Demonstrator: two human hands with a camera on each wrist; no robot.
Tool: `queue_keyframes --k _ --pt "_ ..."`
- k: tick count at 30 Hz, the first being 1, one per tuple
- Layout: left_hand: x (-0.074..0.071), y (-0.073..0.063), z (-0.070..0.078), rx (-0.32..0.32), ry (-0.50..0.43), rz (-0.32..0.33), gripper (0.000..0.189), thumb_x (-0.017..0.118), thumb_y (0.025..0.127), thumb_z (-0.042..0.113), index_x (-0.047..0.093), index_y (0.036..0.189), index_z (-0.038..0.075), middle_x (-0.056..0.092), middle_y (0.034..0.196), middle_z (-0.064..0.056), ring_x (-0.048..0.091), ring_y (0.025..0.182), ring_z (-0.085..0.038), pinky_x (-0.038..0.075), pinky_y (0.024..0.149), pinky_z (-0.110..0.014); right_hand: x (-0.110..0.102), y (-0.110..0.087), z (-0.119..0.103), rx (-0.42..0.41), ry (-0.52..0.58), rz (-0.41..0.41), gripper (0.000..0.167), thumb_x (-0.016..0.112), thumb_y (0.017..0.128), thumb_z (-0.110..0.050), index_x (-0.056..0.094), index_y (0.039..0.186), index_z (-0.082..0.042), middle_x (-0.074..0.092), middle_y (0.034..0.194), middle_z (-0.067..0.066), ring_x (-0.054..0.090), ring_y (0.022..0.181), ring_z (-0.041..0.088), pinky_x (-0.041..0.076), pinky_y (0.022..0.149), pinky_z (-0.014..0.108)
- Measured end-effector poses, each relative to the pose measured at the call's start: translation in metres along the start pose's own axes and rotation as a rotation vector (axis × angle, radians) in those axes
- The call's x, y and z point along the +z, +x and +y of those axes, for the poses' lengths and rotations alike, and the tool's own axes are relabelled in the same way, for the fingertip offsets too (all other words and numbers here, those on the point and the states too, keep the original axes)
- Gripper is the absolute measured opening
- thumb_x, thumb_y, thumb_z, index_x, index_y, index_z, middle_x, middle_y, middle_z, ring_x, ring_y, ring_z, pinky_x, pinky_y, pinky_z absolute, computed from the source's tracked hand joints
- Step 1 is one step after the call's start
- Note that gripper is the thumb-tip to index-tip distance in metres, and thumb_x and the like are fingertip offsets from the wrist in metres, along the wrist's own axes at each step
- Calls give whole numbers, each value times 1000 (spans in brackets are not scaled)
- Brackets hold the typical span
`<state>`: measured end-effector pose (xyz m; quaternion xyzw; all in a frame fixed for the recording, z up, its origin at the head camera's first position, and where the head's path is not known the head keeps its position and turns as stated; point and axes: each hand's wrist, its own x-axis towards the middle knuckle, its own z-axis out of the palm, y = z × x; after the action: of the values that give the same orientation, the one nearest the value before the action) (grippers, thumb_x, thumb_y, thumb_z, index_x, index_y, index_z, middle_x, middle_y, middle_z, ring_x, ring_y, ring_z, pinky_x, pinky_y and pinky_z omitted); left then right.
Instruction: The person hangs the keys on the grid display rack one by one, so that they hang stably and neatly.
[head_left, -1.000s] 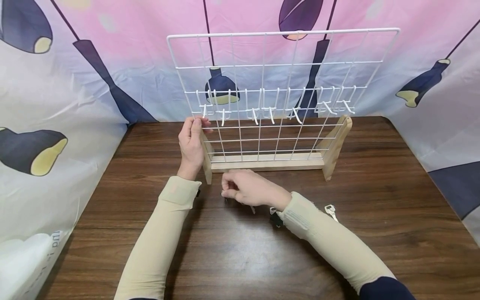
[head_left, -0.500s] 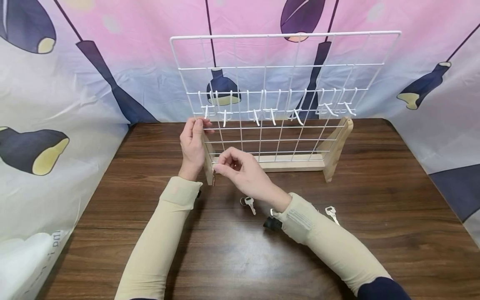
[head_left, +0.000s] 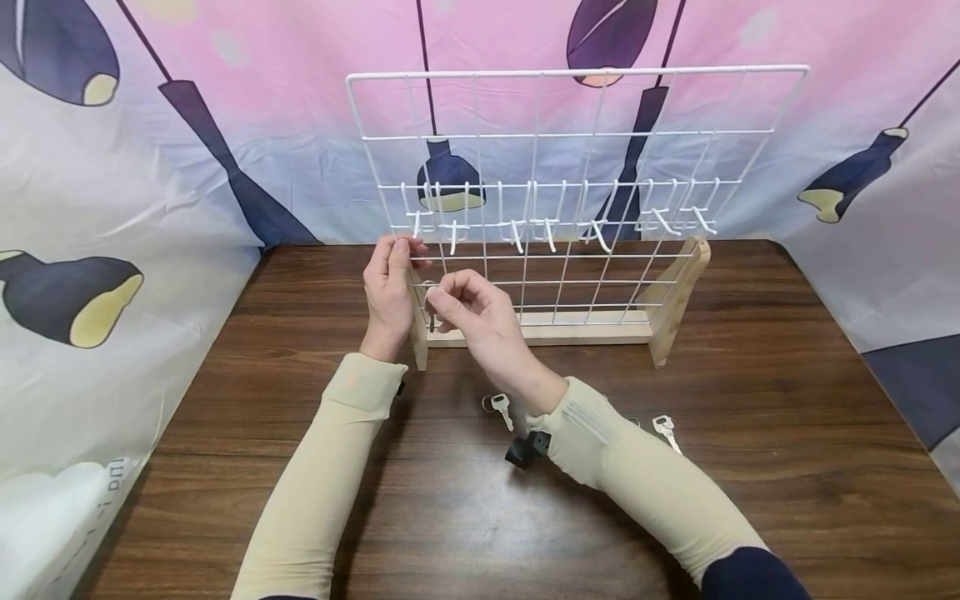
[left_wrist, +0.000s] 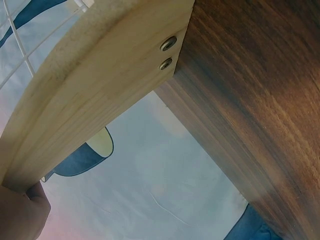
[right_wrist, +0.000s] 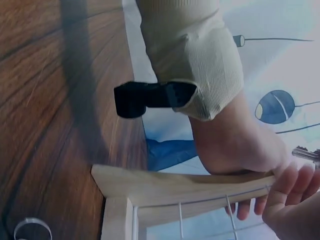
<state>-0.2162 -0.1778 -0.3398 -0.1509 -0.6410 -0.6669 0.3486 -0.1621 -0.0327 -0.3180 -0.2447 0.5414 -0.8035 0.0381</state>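
Note:
My left hand (head_left: 388,287) grips the top of the left wooden side of a white wire grid rack (head_left: 577,72), its thumb in front and fingertips behind. In the left wrist view only a bit of that hand (left_wrist: 22,212) shows at the end of the wooden side (left_wrist: 100,75). My right hand (head_left: 480,321) pinches a small key (head_left: 431,322) by its ring, just in front of the grid's lower left. In the right wrist view the key's toothed blade (right_wrist: 304,153) sticks out past the fingertips. Several white hooks (head_left: 517,236) hang in a row across the grid.
A key (head_left: 501,410) with a ring lies on the dark wooden table (head_left: 420,508) below my right wrist. Another key (head_left: 665,431) lies farther right, partly behind my forearm. A printed curtain (head_left: 300,100) hangs behind and beside the table.
My right hand has lifted the key from the table, up and slightly left to the grid, uncovering another key below. The left hand has kept its grip on the rack.

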Motion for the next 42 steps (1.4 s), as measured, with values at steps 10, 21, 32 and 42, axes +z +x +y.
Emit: queue_keyframes --k 10,21,32,42 --pt "0 -1 0 5 -5 -3 30 41 104 10 54 100 -17 61 91 -21 59 79 -38 55 78 -39 6 3 0 16 111 53 17 56 95 1 58 88 -13 62 91 3 56 86 14 48 77 26" --pt "3 -3 17 -11 54 -5 26 37 102 -1 51 102 -22 55 93 -37 56 83 -23 47 77 -22 15 8 -4 23 273 30 19 49 98 4 56 91 -12 63 87 1 56 82 14 47 73 24" --pt "-1 -2 14 -13 129 -3 25 39 102 2 56 103 -18 62 93 -24 59 83 -12 46 77 -22 27 13 -8 48 385 35 19 47 100 3 54 90 -12 60 85 2 57 80 13 48 71 23" --pt "-4 -1 1 2 151 10 29 43 104 13 59 103 -11 65 91 4 59 86 -9 47 80 -24 31 19 -11 77 468 83 18 46 100 2 53 91 -12 59 90 6 58 78 12 51 69 22"
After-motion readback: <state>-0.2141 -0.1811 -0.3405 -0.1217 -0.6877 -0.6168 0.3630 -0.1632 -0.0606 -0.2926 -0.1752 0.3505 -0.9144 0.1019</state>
